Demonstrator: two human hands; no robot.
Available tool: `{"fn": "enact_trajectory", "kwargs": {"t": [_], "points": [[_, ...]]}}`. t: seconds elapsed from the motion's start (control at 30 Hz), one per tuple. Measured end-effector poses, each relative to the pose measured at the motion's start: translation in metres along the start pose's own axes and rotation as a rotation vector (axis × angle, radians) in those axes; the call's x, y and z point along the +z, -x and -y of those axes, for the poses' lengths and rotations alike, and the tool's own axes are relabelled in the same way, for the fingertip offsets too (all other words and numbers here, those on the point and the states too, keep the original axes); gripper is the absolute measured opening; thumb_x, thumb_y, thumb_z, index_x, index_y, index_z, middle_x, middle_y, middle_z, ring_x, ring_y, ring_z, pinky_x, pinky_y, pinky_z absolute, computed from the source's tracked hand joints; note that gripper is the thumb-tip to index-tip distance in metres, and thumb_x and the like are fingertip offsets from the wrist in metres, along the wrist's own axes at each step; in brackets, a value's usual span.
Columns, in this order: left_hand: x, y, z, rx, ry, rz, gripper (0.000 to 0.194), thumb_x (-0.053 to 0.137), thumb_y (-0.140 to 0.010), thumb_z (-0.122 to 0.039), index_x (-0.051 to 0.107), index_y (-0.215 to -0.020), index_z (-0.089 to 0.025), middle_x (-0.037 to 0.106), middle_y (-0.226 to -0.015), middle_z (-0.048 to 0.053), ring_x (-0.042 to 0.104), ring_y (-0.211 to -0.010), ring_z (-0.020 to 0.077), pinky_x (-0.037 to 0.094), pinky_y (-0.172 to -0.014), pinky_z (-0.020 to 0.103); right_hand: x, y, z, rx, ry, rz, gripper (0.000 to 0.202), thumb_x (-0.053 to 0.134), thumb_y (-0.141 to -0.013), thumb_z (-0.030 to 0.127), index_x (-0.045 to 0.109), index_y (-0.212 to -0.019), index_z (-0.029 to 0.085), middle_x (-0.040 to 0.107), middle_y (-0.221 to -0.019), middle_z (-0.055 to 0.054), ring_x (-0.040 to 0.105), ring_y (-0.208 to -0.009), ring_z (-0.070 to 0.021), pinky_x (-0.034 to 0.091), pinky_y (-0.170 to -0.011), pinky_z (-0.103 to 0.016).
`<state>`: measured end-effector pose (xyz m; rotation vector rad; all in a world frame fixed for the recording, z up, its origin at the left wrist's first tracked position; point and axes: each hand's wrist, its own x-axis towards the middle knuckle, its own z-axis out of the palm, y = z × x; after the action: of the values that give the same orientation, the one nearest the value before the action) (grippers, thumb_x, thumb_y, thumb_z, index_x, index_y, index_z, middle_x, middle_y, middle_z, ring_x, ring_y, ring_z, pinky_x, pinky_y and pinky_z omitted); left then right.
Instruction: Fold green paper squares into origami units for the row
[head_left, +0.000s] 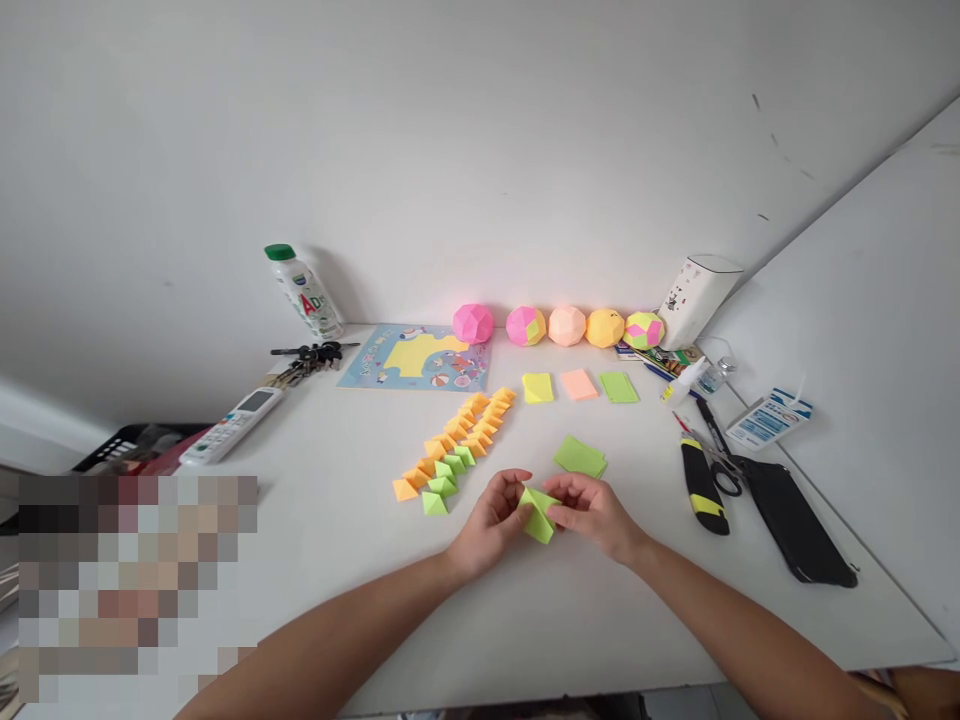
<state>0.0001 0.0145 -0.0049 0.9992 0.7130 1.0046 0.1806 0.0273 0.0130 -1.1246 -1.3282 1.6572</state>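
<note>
Both hands meet at the front middle of the table around one green paper square (538, 522), which is partly folded. My left hand (495, 515) pinches its left side between thumb and fingers. On the other side my right hand (592, 510) grips the right corner. Just beyond lie loose green paper sheets (579, 457). To the left run rows of folded orange paper units (459, 428), with several folded green units (442, 485) at the near end. Fingers hide parts of the held paper.
Paper balls (567, 326) line the wall behind yellow (538, 388), peach (579, 385) and green pads (618, 387). A utility knife (703, 485), scissors (724, 470) and black pouch (799, 520) lie right. A remote (234, 425), keys (315, 358) and bottle (304, 292) are left.
</note>
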Motion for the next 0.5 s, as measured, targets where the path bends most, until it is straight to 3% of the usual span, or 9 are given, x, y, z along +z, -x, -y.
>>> {"fn": "enact_trajectory", "kwargs": {"t": [0.13, 0.27, 0.5], "points": [[0.0006, 0.0015, 0.0003, 0.053, -0.015, -0.004, 0.029, 0.058, -0.081, -0.036, 0.041, -0.1, -0.022, 0.053, -0.078, 0.0, 0.054, -0.071, 0.0133, 0.043, -0.064, 0.027, 0.0018, 0.0, 0.0027, 0.006, 0.041, -0.007, 0.029, 0.071, -0.069, 0.033, 0.066, -0.092, 0.016, 0.064, -0.076, -0.002, 0.056, -0.06, -0.0115, 0.049, -0.056, -0.026], [0.0004, 0.0023, -0.0029, 0.103, -0.135, 0.036, 0.018, 0.053, -0.084, -0.035, 0.05, -0.093, -0.02, 0.052, -0.082, 0.002, 0.052, -0.075, 0.0133, 0.043, -0.068, 0.027, 0.0006, -0.0005, 0.0018, -0.023, 0.069, -0.013, 0.026, 0.07, -0.071, 0.032, 0.066, -0.091, 0.016, 0.064, -0.076, -0.002, 0.056, -0.06, -0.0117, 0.048, -0.055, -0.025], [-0.0009, 0.0017, -0.0047, 0.149, -0.301, 0.099, 0.034, 0.059, -0.08, -0.03, 0.056, -0.114, -0.024, 0.048, -0.1, 0.007, 0.052, -0.089, 0.0191, 0.046, -0.069, 0.029, 0.0021, 0.0012, 0.0001, -0.028, 0.063, 0.026, 0.031, 0.07, -0.071, 0.03, 0.063, -0.099, 0.016, 0.064, -0.084, -0.004, 0.057, -0.067, -0.0135, 0.045, -0.058, -0.025]]}}
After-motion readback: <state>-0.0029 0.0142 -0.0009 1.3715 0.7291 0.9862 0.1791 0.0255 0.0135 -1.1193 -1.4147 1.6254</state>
